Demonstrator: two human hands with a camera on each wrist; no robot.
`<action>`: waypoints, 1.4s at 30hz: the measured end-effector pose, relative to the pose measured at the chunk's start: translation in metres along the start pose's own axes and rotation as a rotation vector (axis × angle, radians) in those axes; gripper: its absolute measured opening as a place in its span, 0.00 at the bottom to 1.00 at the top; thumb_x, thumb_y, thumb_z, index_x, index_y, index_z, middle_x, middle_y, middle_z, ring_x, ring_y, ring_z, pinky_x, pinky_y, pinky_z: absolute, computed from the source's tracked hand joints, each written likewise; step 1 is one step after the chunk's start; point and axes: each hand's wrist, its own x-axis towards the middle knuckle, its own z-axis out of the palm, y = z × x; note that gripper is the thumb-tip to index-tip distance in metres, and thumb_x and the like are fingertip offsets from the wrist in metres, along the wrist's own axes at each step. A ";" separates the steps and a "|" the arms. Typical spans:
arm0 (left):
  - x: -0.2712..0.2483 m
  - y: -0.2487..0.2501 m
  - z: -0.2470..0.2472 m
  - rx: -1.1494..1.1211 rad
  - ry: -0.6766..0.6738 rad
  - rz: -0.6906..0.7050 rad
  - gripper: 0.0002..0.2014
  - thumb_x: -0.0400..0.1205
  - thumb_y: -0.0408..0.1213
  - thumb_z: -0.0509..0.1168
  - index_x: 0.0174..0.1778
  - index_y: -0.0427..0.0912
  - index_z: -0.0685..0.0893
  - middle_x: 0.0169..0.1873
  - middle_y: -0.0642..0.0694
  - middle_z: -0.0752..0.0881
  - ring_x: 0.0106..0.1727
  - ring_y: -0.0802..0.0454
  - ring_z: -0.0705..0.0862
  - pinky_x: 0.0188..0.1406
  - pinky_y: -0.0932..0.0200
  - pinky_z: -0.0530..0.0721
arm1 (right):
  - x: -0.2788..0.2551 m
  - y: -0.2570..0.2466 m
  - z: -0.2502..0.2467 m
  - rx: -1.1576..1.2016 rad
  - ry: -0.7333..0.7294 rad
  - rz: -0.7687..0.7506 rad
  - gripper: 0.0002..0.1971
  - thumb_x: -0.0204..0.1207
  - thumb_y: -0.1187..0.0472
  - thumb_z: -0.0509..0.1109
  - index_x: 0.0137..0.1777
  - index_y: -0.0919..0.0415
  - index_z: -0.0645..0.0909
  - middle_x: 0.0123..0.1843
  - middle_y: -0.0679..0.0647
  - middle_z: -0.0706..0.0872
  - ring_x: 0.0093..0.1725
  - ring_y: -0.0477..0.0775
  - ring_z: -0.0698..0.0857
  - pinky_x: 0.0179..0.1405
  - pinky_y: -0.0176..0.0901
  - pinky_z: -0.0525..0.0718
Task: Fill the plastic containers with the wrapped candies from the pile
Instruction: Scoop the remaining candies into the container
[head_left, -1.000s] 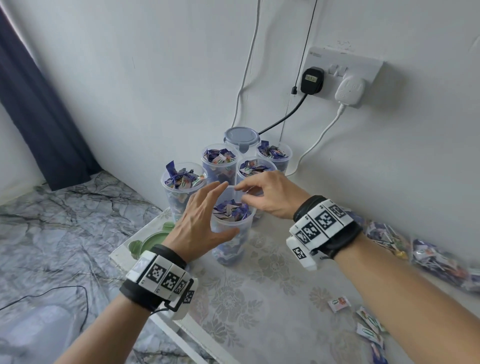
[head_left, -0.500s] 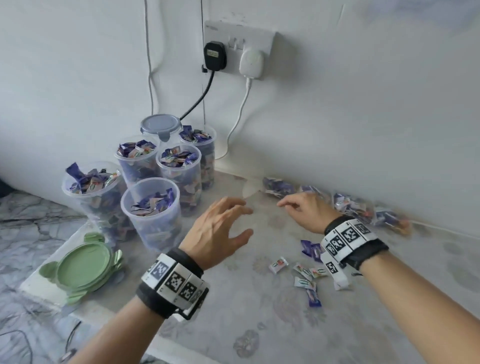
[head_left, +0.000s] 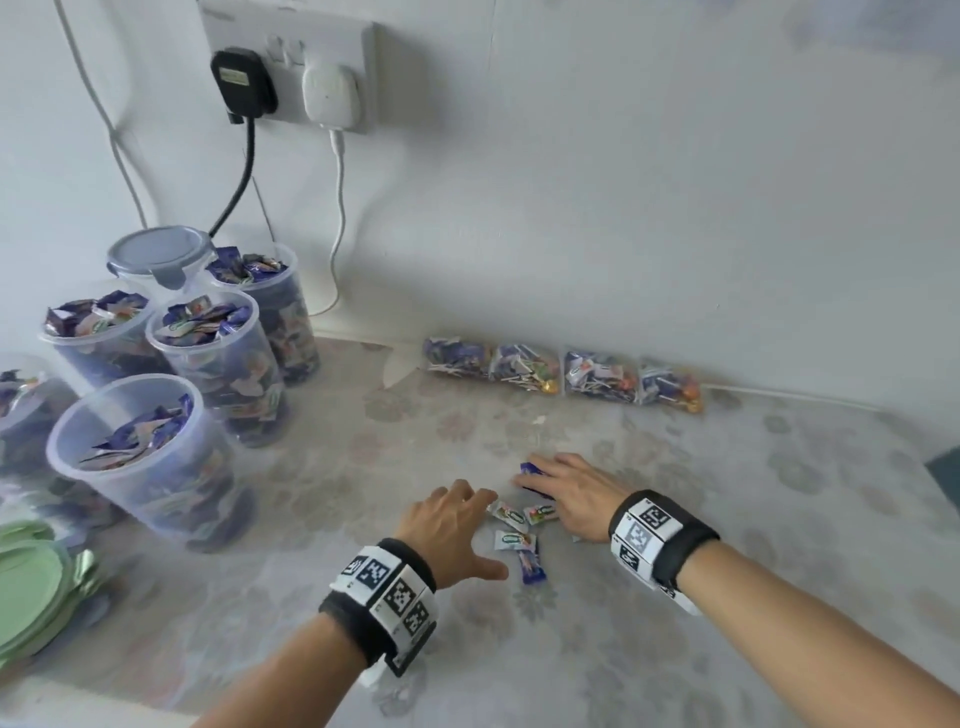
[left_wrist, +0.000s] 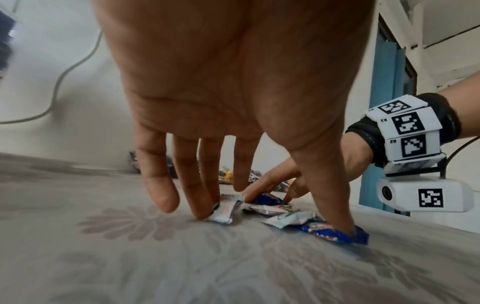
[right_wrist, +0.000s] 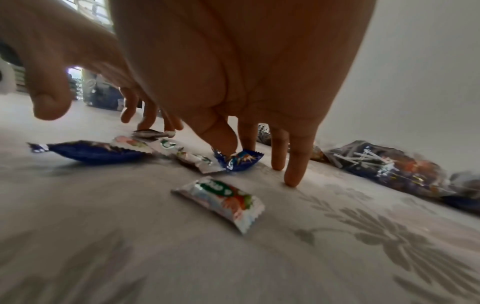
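A few loose wrapped candies (head_left: 515, 519) lie on the flowered tablecloth between my hands. My left hand (head_left: 452, 525) hovers over them with fingers spread and straight. One fingertip touches a white candy (left_wrist: 226, 210) and the thumb presses a blue candy (left_wrist: 340, 233). My right hand (head_left: 563, 493) is palm down just right of it, and its forefinger presses another blue candy (right_wrist: 240, 160). A white candy (right_wrist: 221, 198) lies free under its palm. Neither hand holds anything. Several clear plastic containers (head_left: 137, 457) holding candies stand at the left.
One container at the back has a grey lid (head_left: 158, 252). Green lids (head_left: 31, 587) are stacked at the left edge. Bags of lollipops (head_left: 561, 374) line the wall. A wall socket (head_left: 291, 67) with two plugs and hanging cables is above the containers.
Both hands have left the nearest container and moved right and down onto the loose candies. The head view has swung right, so the containers now sit at the left.
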 end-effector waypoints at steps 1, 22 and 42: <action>0.002 0.003 0.002 0.007 -0.002 0.005 0.46 0.72 0.69 0.68 0.82 0.53 0.61 0.73 0.47 0.72 0.68 0.46 0.75 0.63 0.49 0.78 | -0.005 0.004 0.002 0.014 0.006 0.004 0.32 0.81 0.67 0.54 0.84 0.43 0.59 0.87 0.47 0.53 0.81 0.62 0.58 0.77 0.58 0.68; 0.021 0.026 -0.001 0.102 0.068 0.052 0.24 0.84 0.55 0.63 0.75 0.54 0.73 0.68 0.45 0.74 0.62 0.43 0.79 0.54 0.49 0.80 | -0.039 0.002 0.023 0.172 0.176 0.071 0.27 0.80 0.52 0.66 0.80 0.43 0.67 0.70 0.55 0.71 0.65 0.61 0.73 0.63 0.52 0.78; 0.043 0.011 -0.004 -0.032 0.007 0.122 0.20 0.83 0.47 0.66 0.70 0.47 0.80 0.59 0.40 0.78 0.53 0.37 0.84 0.52 0.51 0.81 | -0.033 -0.008 0.035 0.271 0.323 0.137 0.11 0.81 0.62 0.67 0.58 0.58 0.88 0.59 0.55 0.80 0.57 0.62 0.79 0.56 0.49 0.80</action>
